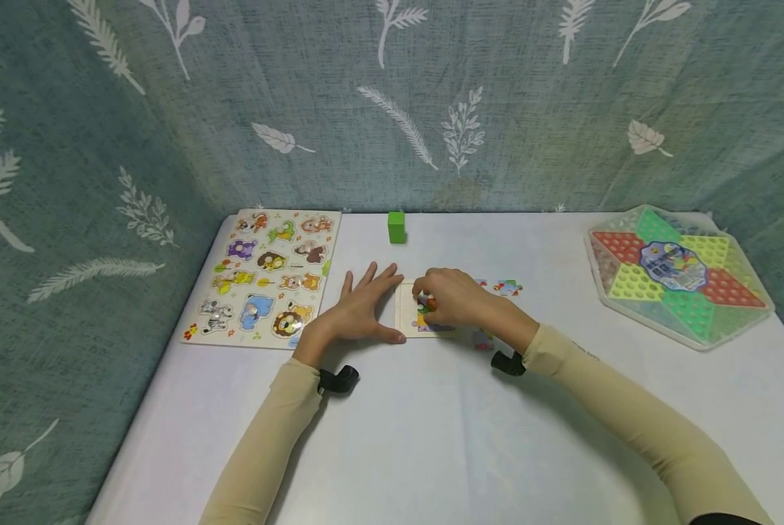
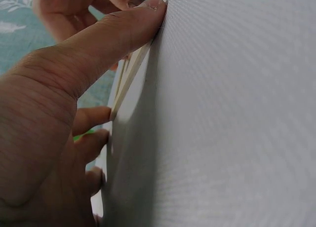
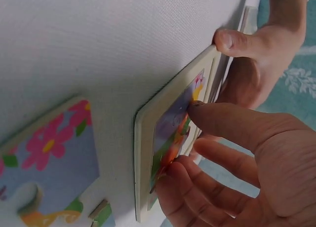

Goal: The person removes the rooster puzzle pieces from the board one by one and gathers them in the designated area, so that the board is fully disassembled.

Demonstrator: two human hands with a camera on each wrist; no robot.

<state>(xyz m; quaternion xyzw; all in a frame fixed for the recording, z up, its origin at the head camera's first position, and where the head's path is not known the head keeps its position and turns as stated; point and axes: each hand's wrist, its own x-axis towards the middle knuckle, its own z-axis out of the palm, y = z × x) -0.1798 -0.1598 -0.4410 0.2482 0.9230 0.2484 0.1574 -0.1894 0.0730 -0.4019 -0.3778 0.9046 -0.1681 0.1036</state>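
A small wooden jigsaw tray lies on the white table, its raised border plain and part of its inside filled with colourful pieces. My left hand steadies the tray's left side with fingers spread, its thumb at the near corner. Over the tray, my right hand has thumb and fingertips bent about a puzzle piece inside the border. The fingers partly cover that piece, so its outline is hidden. Beside the tray, on the right, lie loose puzzle pieces, one with pink flowers large in the right wrist view.
An animal peg puzzle board lies at the left. Behind the tray stands a green block. At the right is a hexagonal game board with coloured triangles. A leaf-patterned cloth hangs along the table's back and sides.
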